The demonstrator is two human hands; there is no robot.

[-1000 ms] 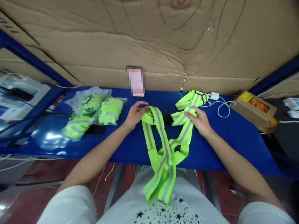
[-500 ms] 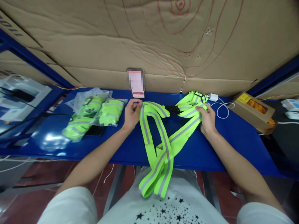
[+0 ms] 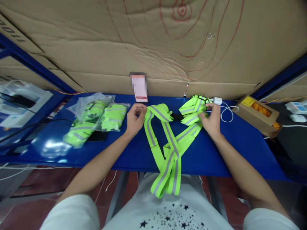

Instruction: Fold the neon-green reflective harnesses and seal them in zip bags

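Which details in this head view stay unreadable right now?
All in the head view:
- Phone screen: text lost to pixelation.
- Dark piece beside the green straps: shape too blurred.
- Right hand: its own fingers hide how firmly it grips.
- Dark flat thing: partly covered by bagged bundles.
- Orange things: mostly hidden by their box.

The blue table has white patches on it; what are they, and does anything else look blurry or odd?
Head view: glare at left on the glossy blue table; blocky pixels over much of the phone screen; soft lettering on the cardboard at far left; slanting left blue rail, perhaps lens distortion.
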